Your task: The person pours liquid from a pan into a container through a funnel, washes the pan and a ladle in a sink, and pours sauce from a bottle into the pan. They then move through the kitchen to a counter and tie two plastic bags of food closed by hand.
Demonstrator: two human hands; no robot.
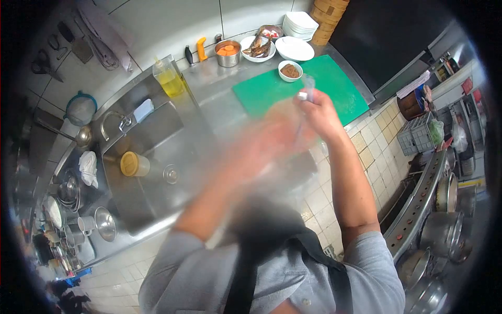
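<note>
My right hand [320, 114] is closed over the near part of the green cutting board [334, 78]. In its fingers is a clear, crumpled plastic piece [309, 83] with a small white part at the thumb; its exact kind is not plain. My left hand [272, 136] is smeared by blur, just left of the right hand and close to it, so its fingers cannot be made out. Beyond the hands, a small white bowl of brown paste [290, 71] sits on the board.
Along the wall stand a metal pot of orange pieces [228, 53], a bowl of dark dried food [257, 49], a white plate [294, 48] and bamboo steamers [328, 18]. Left are an oil bottle [170, 81] and a sink [151, 193] holding a yellow-lidded tub [134, 164].
</note>
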